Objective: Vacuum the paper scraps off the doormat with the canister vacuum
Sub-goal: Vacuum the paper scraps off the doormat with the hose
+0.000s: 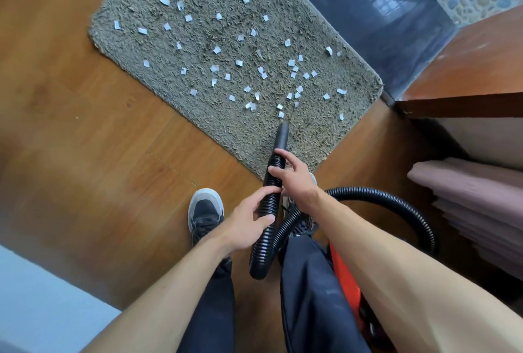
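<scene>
Hands meet on the black ribbed vacuum hose, one above the other. The left hand wraps the corrugated tube from its left side, fingers curled over the top and thumb pressed along the near side, clamped firmly on it. The right hand sits just ahead of the left, higher up the hose; its fingers are only loosely closed, index and middle laid across the ribs while the others spread apart off to the right.

Beyond the right fingers the hose ends in a smooth black tapered nozzle, whose tip rests at the near edge of the shaggy grey-brown doormat. Small white paper scraps lie scattered over most of the mat's pile, the nearest ones just past the nozzle tip, the rest farther out and to the left of it.

Behind the left fingers the hose drops toward the wooden plank floor, bends back up and loops away to the right in a wide arc. Under the right forearm a bright orange-red canister body shows, mostly hidden by the arm and a dark trouser leg. A black-and-grey sneaker stands on the floor to the left of the left hand. Folded pinkish-mauve cloth is stacked far right, below a brown wooden ledge.
</scene>
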`<state>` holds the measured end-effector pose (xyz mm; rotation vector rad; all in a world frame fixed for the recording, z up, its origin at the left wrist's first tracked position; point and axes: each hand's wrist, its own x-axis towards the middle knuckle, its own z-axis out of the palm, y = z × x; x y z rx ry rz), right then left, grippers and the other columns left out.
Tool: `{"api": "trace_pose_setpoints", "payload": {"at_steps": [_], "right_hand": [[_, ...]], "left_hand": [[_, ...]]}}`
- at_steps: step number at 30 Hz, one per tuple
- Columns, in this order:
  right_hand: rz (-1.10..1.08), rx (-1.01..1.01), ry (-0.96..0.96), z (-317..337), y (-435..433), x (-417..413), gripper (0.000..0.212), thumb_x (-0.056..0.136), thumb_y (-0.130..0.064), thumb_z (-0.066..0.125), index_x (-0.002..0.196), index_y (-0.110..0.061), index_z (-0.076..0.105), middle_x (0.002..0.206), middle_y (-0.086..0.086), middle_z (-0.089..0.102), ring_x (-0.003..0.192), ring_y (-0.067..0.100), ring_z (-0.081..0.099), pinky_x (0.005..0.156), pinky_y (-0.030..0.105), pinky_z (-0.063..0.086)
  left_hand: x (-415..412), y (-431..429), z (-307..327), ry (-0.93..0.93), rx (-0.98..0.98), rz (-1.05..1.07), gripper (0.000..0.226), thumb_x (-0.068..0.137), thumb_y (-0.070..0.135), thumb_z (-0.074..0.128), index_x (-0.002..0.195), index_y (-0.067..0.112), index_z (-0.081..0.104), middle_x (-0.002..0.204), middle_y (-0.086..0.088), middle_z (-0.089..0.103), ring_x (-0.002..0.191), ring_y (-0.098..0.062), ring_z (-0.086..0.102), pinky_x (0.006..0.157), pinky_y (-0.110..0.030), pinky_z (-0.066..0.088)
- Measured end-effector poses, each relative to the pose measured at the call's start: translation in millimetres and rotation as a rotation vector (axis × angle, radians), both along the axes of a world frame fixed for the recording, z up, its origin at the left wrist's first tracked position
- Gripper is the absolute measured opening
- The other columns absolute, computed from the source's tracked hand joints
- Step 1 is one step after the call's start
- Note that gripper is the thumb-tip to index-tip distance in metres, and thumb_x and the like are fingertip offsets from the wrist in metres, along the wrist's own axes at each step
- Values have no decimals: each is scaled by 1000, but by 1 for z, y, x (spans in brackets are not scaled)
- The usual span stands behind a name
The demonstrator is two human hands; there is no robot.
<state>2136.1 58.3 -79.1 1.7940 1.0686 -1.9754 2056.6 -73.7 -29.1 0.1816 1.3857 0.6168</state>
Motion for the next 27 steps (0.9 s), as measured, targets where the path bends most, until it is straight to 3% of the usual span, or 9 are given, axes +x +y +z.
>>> {"api": "trace_pose_setpoints", "payload": {"at_steps": [4,6,8,10,16,19,22,27], "right_hand": [[0,-5,44,-11,7,-11,48,92,-6,61,135,-27,53,97,10,61,76,18,66,60,32,59],[2,4,52,-16,10,-14,48,92,-7,61,134,-28,54,98,10,61,80,21,66,75,44,59],[-4,4,54,-20,15,-16,48,91,-6,62,133,-28,54,101,12,62,84,23,66,82,50,56],[-17,-4,52,-20,21,-16,48,91,-5,61,133,-28,54,102,13,63,86,24,66,82,50,57],[-2,-34,55,-16,36,-15,47,92,-6,60,133,-29,54,108,15,63,86,22,67,69,37,58],[47,-56,70,-16,40,-22,48,92,-5,60,134,-28,53,112,17,63,85,21,67,63,33,56],[97,-66,88,-17,41,-32,50,92,-4,59,135,-27,51,116,17,61,86,21,67,66,36,59],[102,-69,83,-20,42,-38,50,91,-2,58,136,-25,51,110,12,60,84,19,65,73,41,59]], "left_hand": [[-10,9,-4,15,1,29,53,98,3,51,138,38,46,100,18,57,81,0,57,76,-18,48],[-15,15,-5,12,-2,38,53,98,3,51,138,38,46,99,16,58,78,2,57,69,-14,47],[-17,20,-8,13,2,32,53,98,5,51,138,39,45,104,11,59,80,1,58,71,-17,48],[-18,26,-9,15,0,29,53,98,5,51,138,40,45,108,11,60,84,0,58,73,-19,48],[-17,39,-5,25,26,13,54,98,4,51,138,38,45,113,7,61,68,8,58,56,-6,44],[-19,39,-5,31,19,34,53,98,5,51,138,39,45,110,10,59,73,4,57,58,-7,46],[-24,35,-7,33,-9,60,53,98,6,52,136,43,46,101,15,58,77,0,55,63,-10,44],[-28,36,-11,16,-20,85,53,97,5,52,128,48,48,96,14,60,79,-2,57,59,-12,45]]}}
